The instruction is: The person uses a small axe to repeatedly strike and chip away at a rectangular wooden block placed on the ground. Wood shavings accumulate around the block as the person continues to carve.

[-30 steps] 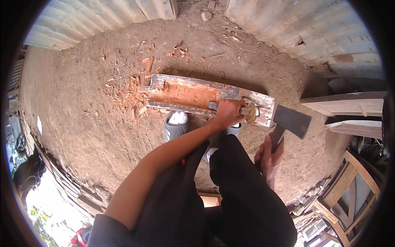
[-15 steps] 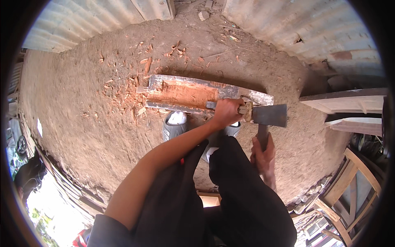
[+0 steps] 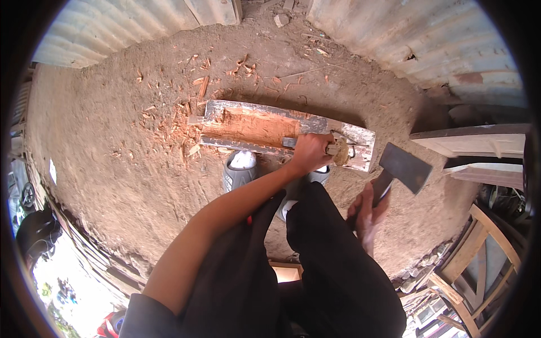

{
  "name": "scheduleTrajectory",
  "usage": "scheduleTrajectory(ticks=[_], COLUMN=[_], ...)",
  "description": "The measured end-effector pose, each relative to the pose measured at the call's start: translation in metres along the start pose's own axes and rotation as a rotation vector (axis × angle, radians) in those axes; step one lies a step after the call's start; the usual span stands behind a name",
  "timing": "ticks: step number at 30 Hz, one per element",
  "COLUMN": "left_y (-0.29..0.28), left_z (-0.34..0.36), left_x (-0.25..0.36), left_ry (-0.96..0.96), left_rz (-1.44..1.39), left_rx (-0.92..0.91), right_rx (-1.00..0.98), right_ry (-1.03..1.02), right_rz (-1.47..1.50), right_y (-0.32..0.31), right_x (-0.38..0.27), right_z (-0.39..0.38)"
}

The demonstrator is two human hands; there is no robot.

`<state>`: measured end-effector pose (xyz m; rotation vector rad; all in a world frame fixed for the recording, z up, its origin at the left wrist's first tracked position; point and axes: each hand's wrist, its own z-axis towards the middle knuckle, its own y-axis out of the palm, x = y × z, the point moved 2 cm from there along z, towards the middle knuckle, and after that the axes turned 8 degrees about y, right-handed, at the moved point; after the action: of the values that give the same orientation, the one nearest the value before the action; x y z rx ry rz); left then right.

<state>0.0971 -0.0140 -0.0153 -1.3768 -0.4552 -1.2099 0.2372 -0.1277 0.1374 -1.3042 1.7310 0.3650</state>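
Note:
A long block of wood (image 3: pixel 318 122) lies crosswise on the ground in front of my feet, its painted surface worn and a reddish trough cut into its left and middle part. My left hand (image 3: pixel 311 153) is wrapped round a chisel (image 3: pixel 341 154), held low along the block with the metal blade toward the trough. The butt of its wooden handle sticks out to the right of my fist. My right hand (image 3: pixel 367 213) grips the dark handle of a hatchet (image 3: pixel 407 168). Its broad head is to the right of the block, apart from the chisel.
Reddish wood chips (image 3: pixel 176 134) litter the dirt around the block's left end. My grey shoes (image 3: pixel 239 176) stand close to its near side. Corrugated metal sheets (image 3: pixel 129 28) border the far side. Boards (image 3: pixel 473 138) and a wooden frame (image 3: pixel 479 259) are at the right.
The hatchet has swung away from the chisel's butt, to the right, and its head has tilted. My right hand turned with it. My left hand and the chisel stayed in place.

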Motion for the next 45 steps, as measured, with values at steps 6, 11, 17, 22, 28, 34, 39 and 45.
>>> scheduleTrajectory(ticks=[6, 11, 17, 22, 28, 34, 39, 45], left_y=[-0.007, 0.001, -0.002, 0.004, 0.002, 0.002, 0.004, 0.006], left_z=[0.0, 0.003, -0.002, -0.002, -0.012, -0.005, -0.008, -0.012], left_x=[-0.002, 0.007, 0.0, 0.001, -0.005, -0.003, -0.004, -0.007], left_ry=[-0.006, -0.042, -0.009, -0.042, -0.04, -0.057, -0.054, -0.026], left_rz=[0.022, -0.045, 0.078, 0.024, 0.075, 0.084, 0.107, 0.178], left_rx=[-0.015, -0.046, -0.089, -0.087, -0.146, -0.137, -0.144, -0.174], right_rx=[-0.102, 0.019, -0.155, -0.022, -0.182, -0.229, -0.113, -0.231], right_ry=[0.144, 0.047, 0.151, 0.123, 0.114, 0.14, 0.107, 0.164], right_rz=[-0.282, -0.049, -0.171, -0.095, -0.185, -0.25, -0.021, -0.315], right_y=[-0.001, 0.005, -0.008, 0.01, -0.013, -0.001, -0.009, -0.006], right_x=[0.002, 0.009, -0.003, 0.014, 0.002, 0.008, 0.006, 0.015], right_z=[0.006, -0.003, 0.009, 0.002, 0.005, 0.009, 0.016, 0.011])
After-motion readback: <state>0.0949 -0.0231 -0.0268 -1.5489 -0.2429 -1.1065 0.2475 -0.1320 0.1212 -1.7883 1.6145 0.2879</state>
